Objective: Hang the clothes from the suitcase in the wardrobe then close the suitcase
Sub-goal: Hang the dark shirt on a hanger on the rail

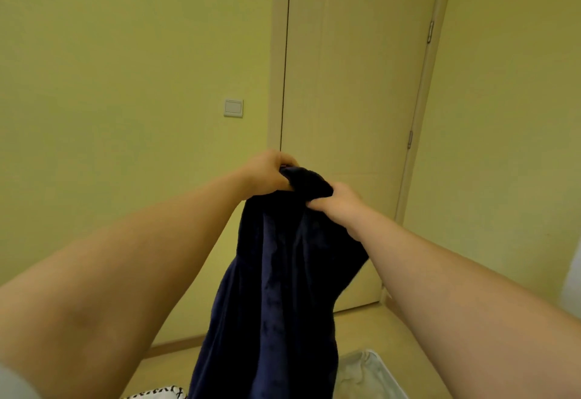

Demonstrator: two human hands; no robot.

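A dark navy garment (276, 288) hangs in front of me, held up at its top edge by both hands. My left hand (267, 175) grips the bunched top of the fabric on the left. My right hand (336, 203) pinches the fabric just to the right of it. The cloth drapes down to the bottom of the view. Below it, part of the open suitcase (374, 373) with a pale lining shows at the bottom right. A black-and-white patterned piece (163, 392) peeks out at the bottom left. No hanger or wardrobe is visible.
A closed pale door (355, 84) stands straight ahead in a yellow-green wall, with a light switch (233, 107) to its left. Light flooring (361, 326) runs along the skirting board beneath the door.
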